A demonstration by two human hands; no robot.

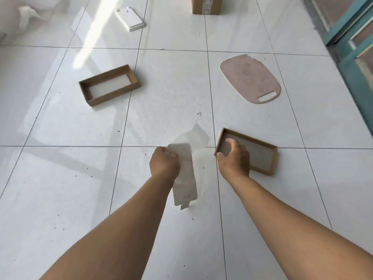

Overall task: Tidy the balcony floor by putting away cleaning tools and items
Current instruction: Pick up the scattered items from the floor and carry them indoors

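While my left hand [164, 161] stays out of the way, curled tight round the top of a thin white sheet [184, 176], my right hand [234, 156] is down at the shallow cardboard tray [260, 156] on the floor [60, 168], thumb inside over the near-left corner and fingers bent over the tray's short left wall; I judge it a grip just forming on that wall, though I cannot tell how firmly it bites. The sheet hangs limp from my left fist, bowing as it drops, so I take it for light, floppy plastic or card that will flap and slip if pinched loosely. The tray looks like thin card, light and fairly stiff at the corners but easy to buckle along the long walls, so the corner under my right thumb is the sound place to lift from. Well ahead of my left hand lies a second, deeper cardboard tray [110, 84] with a pale bottom, which looks a likely mate for this one. Ahead of my right hand a flat pink board [250, 77] with a handle slot lies flush on the tile; I would expect it to be rigid and slick, best taken by that slot. Farther off sit a white moulded insert [131, 20] and a brown carton [206, 5].
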